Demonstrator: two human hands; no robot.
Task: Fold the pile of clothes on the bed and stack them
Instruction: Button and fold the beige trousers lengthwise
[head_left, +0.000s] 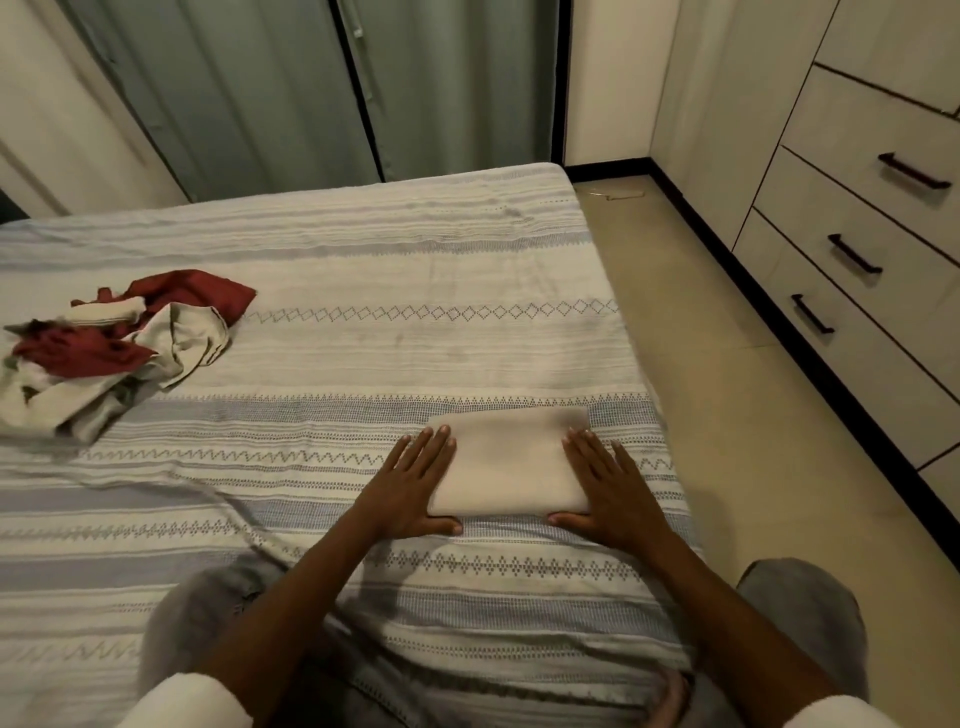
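Low and right of centre in the frame, 1 folded cloth (506, 462) lies flat on the bed (363, 364), a neat beige rectangle near the mattress edge. The left hand (415, 483) and the right hand (605, 486) bracket its 2 short ends, fingers straight and flat, gripping nothing; they press its sides, I would say to square it and flatten the creases so it can start a stack. At the left of the frame the pile of clothes (114, 348) sits well apart, red and beige pieces tangled and unfolded, so most of the work looks undone. Drawers (878, 218) line the right wall.
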